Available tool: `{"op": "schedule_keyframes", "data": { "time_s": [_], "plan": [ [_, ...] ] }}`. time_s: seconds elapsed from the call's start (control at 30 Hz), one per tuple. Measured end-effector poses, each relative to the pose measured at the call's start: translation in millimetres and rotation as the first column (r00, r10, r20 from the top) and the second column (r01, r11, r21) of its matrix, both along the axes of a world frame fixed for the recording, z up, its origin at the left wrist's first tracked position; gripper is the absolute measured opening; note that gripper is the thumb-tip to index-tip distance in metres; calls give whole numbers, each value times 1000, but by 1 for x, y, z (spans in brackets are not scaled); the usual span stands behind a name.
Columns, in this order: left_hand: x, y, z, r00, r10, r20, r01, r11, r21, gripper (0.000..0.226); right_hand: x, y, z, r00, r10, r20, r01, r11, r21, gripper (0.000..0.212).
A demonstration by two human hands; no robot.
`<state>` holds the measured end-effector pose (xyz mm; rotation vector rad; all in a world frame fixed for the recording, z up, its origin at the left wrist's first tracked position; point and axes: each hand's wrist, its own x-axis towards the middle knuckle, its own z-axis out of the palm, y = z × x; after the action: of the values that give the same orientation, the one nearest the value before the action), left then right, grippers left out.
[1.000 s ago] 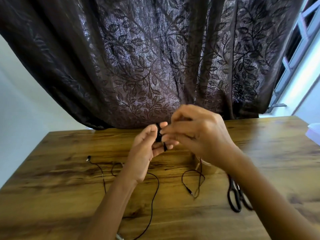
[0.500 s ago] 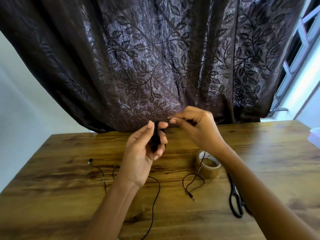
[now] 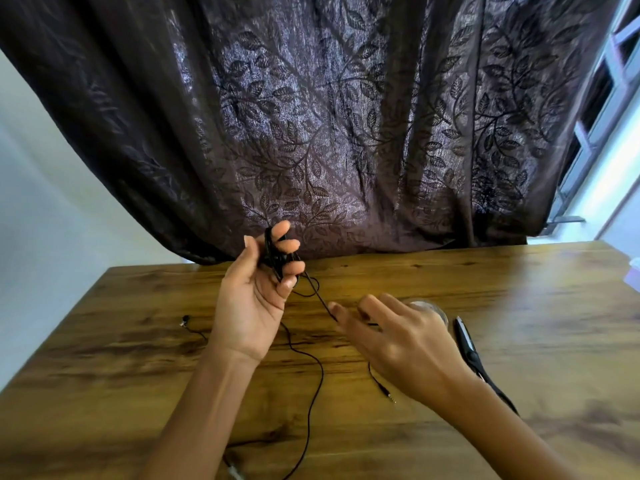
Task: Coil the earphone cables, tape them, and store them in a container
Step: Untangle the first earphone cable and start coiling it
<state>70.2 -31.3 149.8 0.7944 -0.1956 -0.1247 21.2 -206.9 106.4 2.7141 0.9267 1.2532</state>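
My left hand [image 3: 254, 292] is raised above the wooden table [image 3: 519, 341], shut on a black earphone cable coil [image 3: 273, 254] wound around its fingers. From the coil a taut strand [image 3: 317, 292] runs down to my right hand [image 3: 405, 341], which is blurred and low over the table, with the strand between its fingertips. The same cable's jack end [image 3: 389, 396] dangles below that hand. A second black earphone cable [image 3: 313, 393] lies loose on the table, its earbud [image 3: 185, 319] at the left.
A brown tape roll [image 3: 434, 308] sits mostly hidden behind my right hand. Black scissors [image 3: 467, 351] lie to its right. A pale container edge [image 3: 635, 271] shows at the far right. A dark leaf-patterned curtain [image 3: 329, 116] hangs behind the table.
My right hand has dropped from beside the coil down towards the table, drawing the cable strand out with it. My left hand has lifted slightly with the coil.
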Motion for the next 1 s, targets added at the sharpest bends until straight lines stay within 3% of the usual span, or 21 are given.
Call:
{"op": "schedule_keyframes", "data": {
  "time_s": [0.2, 0.3, 0.47, 0.6, 0.73, 0.87, 1.0],
  "plan": [
    [-4, -2, -10, 998, -22, 67, 8, 980, 199, 51, -18, 9, 26, 993, 83, 81, -75, 992, -100, 26],
    [-7, -6, -12, 995, -55, 81, 32, 966, 258, 55, -20, 14, 40, 985, 108, 133, -90, 986, -139, 16],
    [-10, -10, -12, 986, -153, 60, 127, 940, 317, 61, -10, 18, 63, 977, 188, 101, -181, 981, -76, 18],
    [-16, -14, -15, 970, -209, 125, 137, 892, 431, 64, 7, 10, 82, 955, 267, -126, -249, 958, 144, 3],
    [-19, -16, -12, 965, -211, 158, 119, 884, 451, 52, 32, -2, 87, 900, 354, -255, -241, 891, 385, 14],
    [-20, -13, -8, 952, -228, 205, 94, 853, 513, 38, 47, -10, 80, 856, 435, -280, -208, 785, 584, 13],
    [-21, -12, -7, 949, -240, 205, 106, 854, 509, 36, 55, -13, 69, 856, 437, -278, -141, 713, 687, 13]
  ]
}}
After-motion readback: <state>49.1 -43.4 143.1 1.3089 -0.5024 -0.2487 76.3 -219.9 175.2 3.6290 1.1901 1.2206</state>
